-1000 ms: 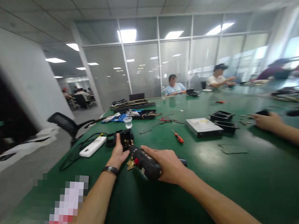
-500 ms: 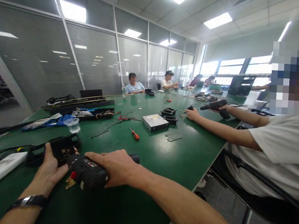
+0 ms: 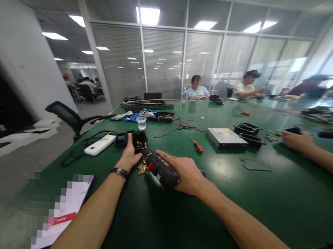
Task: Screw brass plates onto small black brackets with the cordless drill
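Note:
My left hand (image 3: 129, 158) is closed around a black plastic box (image 3: 139, 138) with brass-coloured parts inside it. My right hand (image 3: 187, 174) grips a black cordless drill (image 3: 163, 169) with a red button. The drill's tip points left at the box; whether it touches a screw is too small to tell. Brass-coloured metal pieces (image 3: 142, 168) lie on the table under the drill's front end. Another black plastic frame (image 3: 121, 139) sits just left of the box.
On the green table (image 3: 205, 224) are a white power strip (image 3: 99, 145), a clear plastic cup (image 3: 141, 123), an orange screwdriver (image 3: 197, 145), a disc drive (image 3: 227, 138) and black plastic housings (image 3: 251, 140). A co-worker's hand (image 3: 298, 142) holds a black part at the right.
My view has swung left, so the table's things sit further right in the picture. Both hands keep hold of the box and the drill.

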`<action>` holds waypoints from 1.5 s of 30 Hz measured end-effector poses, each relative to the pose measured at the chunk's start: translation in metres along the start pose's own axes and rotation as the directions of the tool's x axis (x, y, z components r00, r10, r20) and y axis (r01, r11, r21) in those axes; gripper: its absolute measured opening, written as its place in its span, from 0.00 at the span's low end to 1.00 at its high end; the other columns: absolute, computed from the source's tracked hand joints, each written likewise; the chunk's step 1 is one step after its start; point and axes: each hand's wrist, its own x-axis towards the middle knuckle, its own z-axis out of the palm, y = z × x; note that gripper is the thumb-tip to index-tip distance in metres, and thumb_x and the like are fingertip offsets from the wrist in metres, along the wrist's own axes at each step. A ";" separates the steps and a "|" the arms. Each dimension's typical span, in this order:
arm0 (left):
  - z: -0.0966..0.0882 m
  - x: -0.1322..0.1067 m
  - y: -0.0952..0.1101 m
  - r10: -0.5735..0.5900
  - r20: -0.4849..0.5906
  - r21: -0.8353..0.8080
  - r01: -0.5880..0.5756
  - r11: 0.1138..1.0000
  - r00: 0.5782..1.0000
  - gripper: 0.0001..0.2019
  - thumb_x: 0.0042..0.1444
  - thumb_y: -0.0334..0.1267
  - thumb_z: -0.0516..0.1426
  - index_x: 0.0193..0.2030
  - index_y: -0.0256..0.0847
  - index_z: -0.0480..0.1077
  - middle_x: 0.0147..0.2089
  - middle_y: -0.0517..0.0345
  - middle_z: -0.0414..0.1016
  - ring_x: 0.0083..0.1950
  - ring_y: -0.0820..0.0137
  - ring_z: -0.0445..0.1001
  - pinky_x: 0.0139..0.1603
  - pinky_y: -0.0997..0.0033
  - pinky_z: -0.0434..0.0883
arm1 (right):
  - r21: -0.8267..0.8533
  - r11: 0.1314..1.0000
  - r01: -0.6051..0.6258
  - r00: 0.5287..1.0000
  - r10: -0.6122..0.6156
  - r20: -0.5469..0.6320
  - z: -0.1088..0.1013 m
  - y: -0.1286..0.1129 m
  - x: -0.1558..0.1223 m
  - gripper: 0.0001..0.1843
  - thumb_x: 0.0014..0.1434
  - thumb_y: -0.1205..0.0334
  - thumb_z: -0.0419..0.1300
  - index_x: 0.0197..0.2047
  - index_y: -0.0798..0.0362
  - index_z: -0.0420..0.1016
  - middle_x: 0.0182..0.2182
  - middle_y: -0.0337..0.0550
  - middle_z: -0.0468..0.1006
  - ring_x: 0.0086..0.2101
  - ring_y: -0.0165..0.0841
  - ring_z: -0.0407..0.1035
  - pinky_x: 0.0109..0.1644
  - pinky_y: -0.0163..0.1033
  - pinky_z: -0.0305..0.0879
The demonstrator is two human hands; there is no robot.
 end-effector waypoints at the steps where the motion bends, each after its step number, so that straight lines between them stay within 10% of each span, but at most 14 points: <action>1: -0.002 0.002 -0.001 0.031 0.030 0.016 -0.032 0.999 0.999 0.24 0.64 0.58 0.57 0.42 0.34 0.74 0.32 0.51 0.76 0.30 0.69 0.75 0.32 0.70 0.75 | 0.006 1.000 -0.002 1.000 0.002 -0.009 0.002 0.001 0.000 0.51 0.53 0.57 0.65 0.77 0.44 0.50 0.61 0.48 0.78 0.54 0.49 0.77 0.51 0.47 0.70; 22: -0.015 0.011 -0.003 0.115 0.079 0.089 -0.122 0.988 0.990 0.27 0.61 0.62 0.59 0.42 0.34 0.74 0.33 0.50 0.77 0.31 0.65 0.77 0.31 0.66 0.75 | -0.165 0.986 -0.039 0.994 0.055 0.092 0.021 -0.005 0.001 0.53 0.54 0.63 0.60 0.78 0.40 0.39 0.55 0.48 0.79 0.41 0.49 0.81 0.38 0.49 0.71; 34: -0.013 0.008 -0.001 0.272 0.050 0.173 -0.277 0.945 0.961 0.26 0.60 0.61 0.61 0.39 0.34 0.75 0.32 0.50 0.78 0.29 0.67 0.76 0.30 0.68 0.73 | -0.249 0.967 -0.048 0.988 0.082 0.131 0.021 0.014 0.009 0.31 0.56 0.61 0.61 0.64 0.52 0.69 0.48 0.53 0.82 0.46 0.50 0.78 0.46 0.50 0.72; 45: -0.015 0.010 -0.003 0.245 0.084 0.256 -0.258 0.932 0.966 0.26 0.59 0.61 0.62 0.42 0.36 0.76 0.34 0.50 0.79 0.33 0.66 0.77 0.35 0.67 0.75 | -0.364 0.931 0.004 0.994 0.034 0.100 0.030 0.014 -0.001 0.22 0.55 0.68 0.66 0.54 0.54 0.75 0.42 0.50 0.82 0.40 0.45 0.77 0.43 0.46 0.67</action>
